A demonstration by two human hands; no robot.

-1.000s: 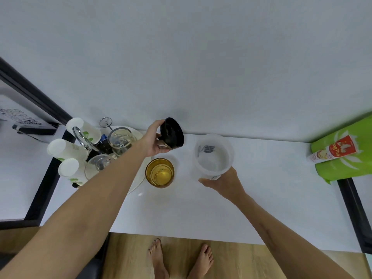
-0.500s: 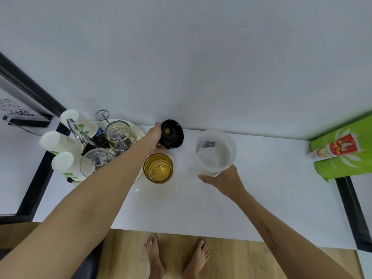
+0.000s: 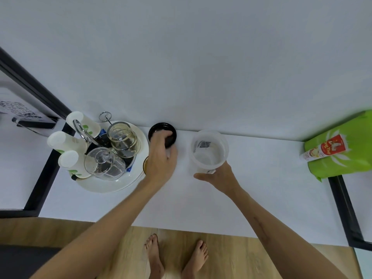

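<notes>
A black round lid (image 3: 163, 127) lies flat on the white table (image 3: 261, 198), right against the wall. My left hand (image 3: 161, 160) reaches over it, its fingers curled on the lid's near part. Under that hand only a sliver of an amber glass (image 3: 145, 165) shows. To the right stands a translucent plastic cup (image 3: 209, 150) with dark print on its inner wall. My right hand (image 3: 219, 176) grips it low on the near side.
A white round tray (image 3: 112, 187) at the left holds two clear glass jars (image 3: 123, 138), a wire stand and several paper cups (image 3: 60, 139). A green bag (image 3: 340, 156) lies at the right edge. Black frame bars (image 3: 342, 208) border the table on both sides.
My left hand has carried the black lid from the air down to the table by the wall and now covers the amber glass. The right hand and cup stayed in place.
</notes>
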